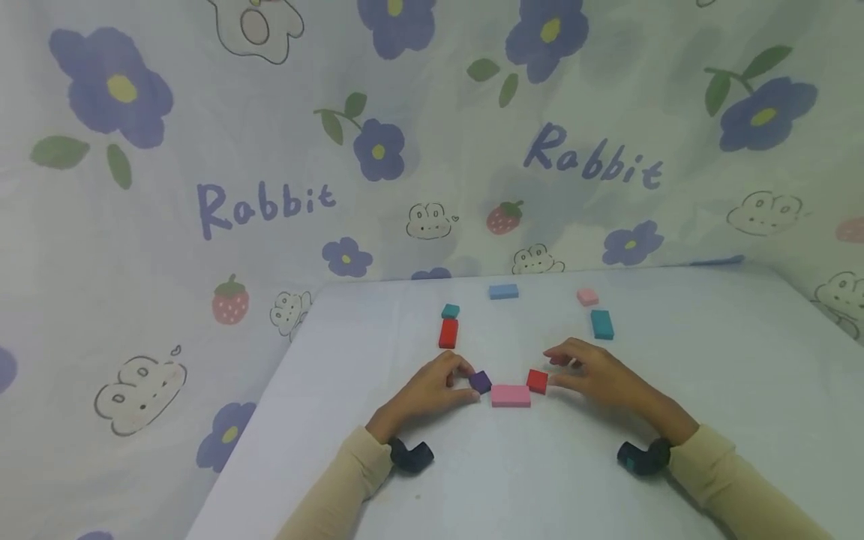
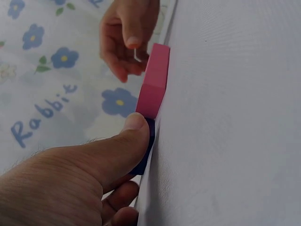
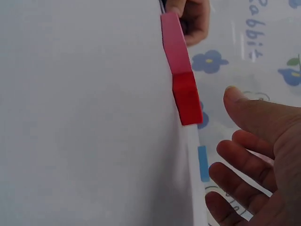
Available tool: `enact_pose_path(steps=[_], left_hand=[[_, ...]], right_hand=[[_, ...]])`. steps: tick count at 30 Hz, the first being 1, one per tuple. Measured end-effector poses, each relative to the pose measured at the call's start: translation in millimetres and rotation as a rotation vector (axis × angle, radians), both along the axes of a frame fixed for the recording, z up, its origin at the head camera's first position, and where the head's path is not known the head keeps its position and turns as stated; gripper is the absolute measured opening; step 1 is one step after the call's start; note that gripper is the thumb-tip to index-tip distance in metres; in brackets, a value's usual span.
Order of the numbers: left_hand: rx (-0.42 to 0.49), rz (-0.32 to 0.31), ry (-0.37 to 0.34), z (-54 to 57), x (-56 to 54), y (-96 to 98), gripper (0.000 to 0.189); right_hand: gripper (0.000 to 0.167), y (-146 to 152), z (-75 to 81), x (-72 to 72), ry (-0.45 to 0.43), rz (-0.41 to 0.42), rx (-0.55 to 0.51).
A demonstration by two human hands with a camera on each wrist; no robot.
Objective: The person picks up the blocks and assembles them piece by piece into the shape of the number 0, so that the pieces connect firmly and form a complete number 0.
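Note:
My left hand (image 1: 430, 390) pinches a small dark purple block (image 1: 480, 382) between thumb and fingers. In the left wrist view my thumb lies against this block (image 2: 145, 150), which stands at the end of a long pink block (image 2: 155, 82). At the pink block's (image 1: 511, 396) other end sits a red square block (image 1: 537, 381), turned at a slight angle. My right hand (image 1: 601, 377) is just right of the red block with nothing in it. The right wrist view shows its thumb (image 3: 249, 110) and fingers spread apart, clear of the red block (image 3: 187, 98).
Farther back on the white table (image 1: 304, 427) lie a red oblong block (image 1: 448, 334), a small teal block (image 1: 450, 310), a light blue block (image 1: 503, 291), a small pink block (image 1: 587, 297) and a teal oblong block (image 1: 601, 324). A printed curtain (image 1: 459, 150) hangs behind.

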State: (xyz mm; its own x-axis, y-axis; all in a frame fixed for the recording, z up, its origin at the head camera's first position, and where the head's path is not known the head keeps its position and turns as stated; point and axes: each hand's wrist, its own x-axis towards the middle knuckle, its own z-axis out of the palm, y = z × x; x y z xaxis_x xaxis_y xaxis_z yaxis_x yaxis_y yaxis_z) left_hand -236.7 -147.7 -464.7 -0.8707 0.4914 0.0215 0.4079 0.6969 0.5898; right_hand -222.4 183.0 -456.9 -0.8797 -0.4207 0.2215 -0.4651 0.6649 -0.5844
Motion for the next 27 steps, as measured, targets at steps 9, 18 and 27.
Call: enact_pose_path(steps=[9, 18, 27], left_hand=[[0.011, -0.011, 0.013, -4.2, -1.3, 1.9, 0.036], [0.013, 0.007, -0.008, -4.0, 0.2, 1.2, 0.036], [0.008, 0.02, 0.002, -1.4, -0.7, 2.0, 0.036]], right_hand=[[0.038, 54.3, 15.0, -25.8, 0.109, -0.102, -0.026], [0.053, 104.3, 1.7, -54.5, -0.034, -0.265, -0.077], [0.066, 116.0, -5.8, -74.8, -0.144, -0.146, -0.049]])
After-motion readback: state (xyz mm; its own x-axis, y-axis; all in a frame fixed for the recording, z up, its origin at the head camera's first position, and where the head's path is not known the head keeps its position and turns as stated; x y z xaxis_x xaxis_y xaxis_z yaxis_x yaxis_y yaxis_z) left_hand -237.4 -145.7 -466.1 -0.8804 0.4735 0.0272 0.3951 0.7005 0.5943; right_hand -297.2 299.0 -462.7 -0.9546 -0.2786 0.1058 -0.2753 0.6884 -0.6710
